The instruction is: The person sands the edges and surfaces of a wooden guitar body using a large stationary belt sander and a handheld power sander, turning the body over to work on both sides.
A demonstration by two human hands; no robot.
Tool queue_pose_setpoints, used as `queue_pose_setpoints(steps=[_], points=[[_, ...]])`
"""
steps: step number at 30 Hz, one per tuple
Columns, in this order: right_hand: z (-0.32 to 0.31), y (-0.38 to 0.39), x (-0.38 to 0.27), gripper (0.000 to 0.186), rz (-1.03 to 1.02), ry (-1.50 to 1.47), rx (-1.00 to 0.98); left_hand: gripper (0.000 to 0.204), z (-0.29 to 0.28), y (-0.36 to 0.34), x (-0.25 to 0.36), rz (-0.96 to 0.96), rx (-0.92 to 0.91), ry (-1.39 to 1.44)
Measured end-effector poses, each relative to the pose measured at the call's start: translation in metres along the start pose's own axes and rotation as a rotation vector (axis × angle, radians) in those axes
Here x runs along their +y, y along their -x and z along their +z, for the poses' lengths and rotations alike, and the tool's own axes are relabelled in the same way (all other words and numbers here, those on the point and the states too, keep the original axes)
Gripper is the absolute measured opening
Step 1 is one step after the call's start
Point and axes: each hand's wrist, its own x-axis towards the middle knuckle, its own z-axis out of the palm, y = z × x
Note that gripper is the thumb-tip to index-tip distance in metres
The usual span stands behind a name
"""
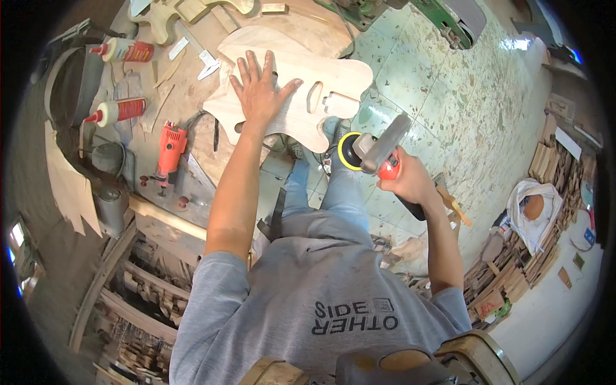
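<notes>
An unfinished pale wood electric guitar body (301,122) lies on the workbench, its right part reaching past the bench edge. My left hand (260,90) rests flat on top of it, fingers spread. Cut-out slots show in the wood to the right of that hand. In my right hand (414,181) is a red and black angle grinder (389,168), gripped round its body. A black pad with a yellow rim (350,151) is fitted to its head, close to the guitar body's lower right edge. Whether pad and wood touch, I cannot tell. A grey elongated part (389,138) sticks out from the grinder's head.
Left on the bench are a red trim router (171,151), two red-capped glue bottles (128,50) and a metal square (206,63). Another guitar body (168,16) lies at the far left. Green machinery (452,22) stands far right. Wood offcuts (513,276) are stacked along the right wall.
</notes>
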Motion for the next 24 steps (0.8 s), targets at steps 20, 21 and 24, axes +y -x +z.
queue_pose_setpoints(steps=[20, 21, 24], points=[[0.008, -0.046, -0.013, 0.055, -0.706, 0.810, 0.330, 0.107, 0.004, -0.001, -0.002, -0.020, -0.002, 0.020], [0.007, -0.046, -0.014, 0.055, -0.704, 0.812, 0.327, 0.107, 0.004, -0.001, -0.002, -0.020, -0.002, 0.022], [0.007, -0.048, -0.016, 0.056, -0.690, 0.828, 0.313, 0.107, 0.004, 0.000, -0.002, -0.020, 0.001, 0.029]])
